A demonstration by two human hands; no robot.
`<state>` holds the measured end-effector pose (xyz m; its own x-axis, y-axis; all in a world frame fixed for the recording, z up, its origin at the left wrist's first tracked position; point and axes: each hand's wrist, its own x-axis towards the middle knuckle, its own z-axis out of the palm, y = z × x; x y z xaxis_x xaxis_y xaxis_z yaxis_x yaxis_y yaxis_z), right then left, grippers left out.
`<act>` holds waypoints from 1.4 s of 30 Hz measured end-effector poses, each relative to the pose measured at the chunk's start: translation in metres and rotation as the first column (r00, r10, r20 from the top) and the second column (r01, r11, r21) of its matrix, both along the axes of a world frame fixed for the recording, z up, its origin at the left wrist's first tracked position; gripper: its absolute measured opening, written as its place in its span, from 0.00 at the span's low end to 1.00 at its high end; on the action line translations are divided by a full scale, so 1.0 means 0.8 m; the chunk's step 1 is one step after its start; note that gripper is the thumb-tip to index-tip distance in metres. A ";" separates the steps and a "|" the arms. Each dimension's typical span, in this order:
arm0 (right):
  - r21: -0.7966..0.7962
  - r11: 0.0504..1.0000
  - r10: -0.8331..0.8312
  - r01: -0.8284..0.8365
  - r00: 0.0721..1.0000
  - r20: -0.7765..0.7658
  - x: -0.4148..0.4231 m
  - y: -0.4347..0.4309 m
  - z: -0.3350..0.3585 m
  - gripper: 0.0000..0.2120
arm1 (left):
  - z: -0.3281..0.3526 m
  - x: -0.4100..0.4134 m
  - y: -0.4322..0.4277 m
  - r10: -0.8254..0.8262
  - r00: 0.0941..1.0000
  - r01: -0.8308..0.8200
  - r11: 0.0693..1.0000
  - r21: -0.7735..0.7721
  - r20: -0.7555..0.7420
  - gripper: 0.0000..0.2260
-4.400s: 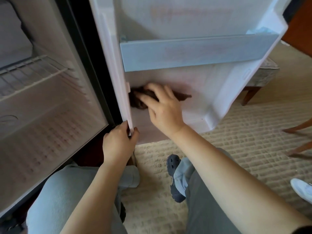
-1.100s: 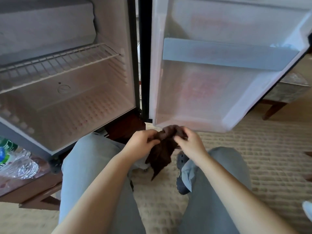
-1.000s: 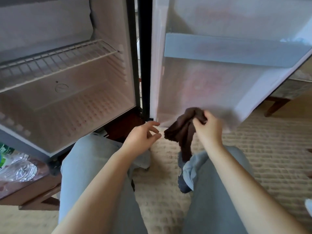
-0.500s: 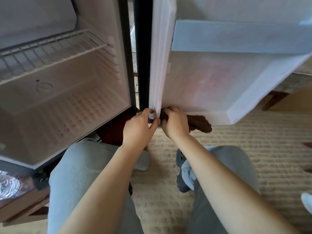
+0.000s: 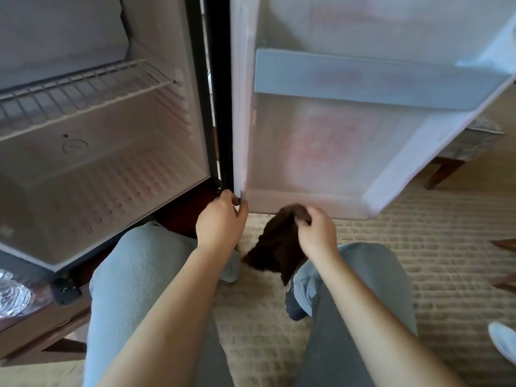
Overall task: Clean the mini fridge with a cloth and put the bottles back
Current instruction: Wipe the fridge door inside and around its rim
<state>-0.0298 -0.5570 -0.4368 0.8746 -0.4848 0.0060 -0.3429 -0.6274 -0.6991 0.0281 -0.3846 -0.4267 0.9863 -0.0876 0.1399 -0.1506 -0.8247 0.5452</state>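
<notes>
The upper end of the cloth (image 5: 275, 247) is blurred and partly hidden behind the right hand (image 5: 317, 233), whose fingers are curled round it, so how much is bunched inside the grip cannot be told. At the lower left, crinkled clear plastic (image 5: 12, 291) on a wooden counter (image 5: 42, 331) is cut off by the frame, and too little of it shows to name it. The fridge (image 5: 111, 169) stands open with a wire shelf (image 5: 83, 88) across it, and its top is out of view. The door (image 5: 321, 146) is swung wide, its rail (image 5: 377, 79) running across the inside and its bottom edge close above the carpet (image 5: 418, 247). The left hand (image 5: 220, 219) grips the door's lower hinge-side corner, fingers wrapped round the seal. The cloth hangs down from the right fingers just below the door's bottom edge, between the knees, and open carpet stretches away to the right
</notes>
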 end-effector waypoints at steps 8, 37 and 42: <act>-0.565 0.813 0.263 -0.141 0.954 0.141 0.013 -0.012 0.005 0.19 | 0.001 -0.009 -0.011 -0.132 0.977 0.135 0.991 -0.001 0.169 0.06; -0.791 0.574 0.206 -0.210 0.973 -0.108 0.027 -0.155 -0.039 0.25 | -0.051 -0.006 -0.091 -0.421 0.902 0.379 0.877 0.296 0.092 0.26; -0.928 0.272 0.232 -0.255 0.953 -0.193 0.035 -0.178 0.011 0.14 | -0.047 -0.008 -0.094 -0.395 0.918 0.370 0.886 0.280 0.039 0.23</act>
<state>-0.0017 -0.6993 -0.4277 0.9561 0.0771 0.2827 -0.0531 -0.9032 0.4258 0.0214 -0.4596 -0.4643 0.8525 -0.5015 0.1479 -0.5222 -0.8033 0.2864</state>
